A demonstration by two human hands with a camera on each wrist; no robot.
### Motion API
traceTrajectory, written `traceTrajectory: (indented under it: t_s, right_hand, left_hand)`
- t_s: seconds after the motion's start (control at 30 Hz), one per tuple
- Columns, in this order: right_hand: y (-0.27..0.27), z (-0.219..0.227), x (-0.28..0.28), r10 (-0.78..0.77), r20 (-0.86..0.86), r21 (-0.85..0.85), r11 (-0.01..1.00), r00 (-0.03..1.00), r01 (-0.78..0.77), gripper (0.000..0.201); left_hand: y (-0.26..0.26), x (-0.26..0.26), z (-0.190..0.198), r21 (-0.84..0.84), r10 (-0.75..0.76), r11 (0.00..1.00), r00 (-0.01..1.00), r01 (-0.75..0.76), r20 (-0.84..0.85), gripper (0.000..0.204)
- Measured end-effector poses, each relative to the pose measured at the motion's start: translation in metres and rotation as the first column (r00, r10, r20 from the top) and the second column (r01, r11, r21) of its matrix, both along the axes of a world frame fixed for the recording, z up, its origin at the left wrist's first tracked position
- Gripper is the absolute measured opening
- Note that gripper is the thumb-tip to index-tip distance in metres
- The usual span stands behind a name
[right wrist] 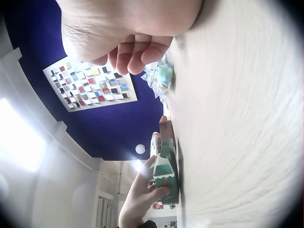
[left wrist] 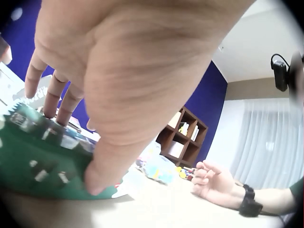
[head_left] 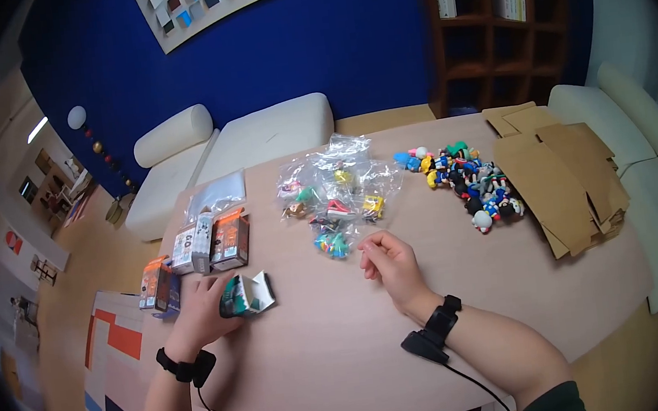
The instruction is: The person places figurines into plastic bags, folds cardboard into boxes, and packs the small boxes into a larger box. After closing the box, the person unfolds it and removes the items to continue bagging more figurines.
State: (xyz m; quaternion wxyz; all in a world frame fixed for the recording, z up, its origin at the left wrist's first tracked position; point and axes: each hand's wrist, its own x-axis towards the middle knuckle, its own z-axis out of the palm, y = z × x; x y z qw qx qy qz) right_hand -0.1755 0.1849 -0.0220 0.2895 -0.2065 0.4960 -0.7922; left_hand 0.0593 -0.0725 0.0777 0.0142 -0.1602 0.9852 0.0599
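My left hand (head_left: 204,311) grips a small green cardboard box (head_left: 232,297) at the left of the table. The box lies on its side, and its white-lined open end (head_left: 260,293) faces right. In the left wrist view the thumb lies against the printed green side (left wrist: 45,171), with the fingers over the top edge. My right hand (head_left: 393,267) rests near the middle of the table, its fingers loosely curled and nothing showing in them. Just beyond it lies a bagged, teal-coloured figurine (head_left: 333,244), in front of several more toys in clear plastic bags (head_left: 342,176).
Several printed boxes, including an orange-topped one (head_left: 230,240), stand beyond my left hand, near flat clear bags (head_left: 219,191). A cluster of unwrapped figurines (head_left: 466,179) sits at the right back. Flattened brown cardboard (head_left: 563,181) covers the table's right end.
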Motion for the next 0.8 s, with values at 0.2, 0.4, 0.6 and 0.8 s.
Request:
traceTrajectory:
  t_s: [0.2, 0.4, 0.6, 0.8]
  right_hand:
    - [-0.003, -0.009, 0.001, 0.130, -0.092, -0.023, 0.991, 0.987, -0.133, 0.026]
    - [-0.002, 0.001, 0.013, 0.260, -0.454, 0.095, 0.965, 0.852, -0.244, 0.076]
    - [-0.002, -0.006, 0.007, 0.330, -0.467, 0.168, 0.944, 0.821, -0.284, 0.084]
    - [0.001, 0.005, 0.011, 0.361, -0.610, 0.319, 0.927, 0.706, -0.198, 0.078]
  left_hand:
    - [0.031, -0.042, -0.005, 0.442, 0.062, 0.893, 0.948, 0.086, -0.311, 0.104]
    - [0.075, -0.102, -0.057, 0.622, 0.100, 0.737, 0.867, 0.264, -0.488, 0.110]
    - [0.073, -0.110, -0.091, 0.782, 0.200, 0.504, 0.832, 0.366, -0.518, 0.106]
    - [0.055, -0.091, -0.093, 0.890, 0.242, 0.268, 0.868, 0.369, -0.433, 0.074]
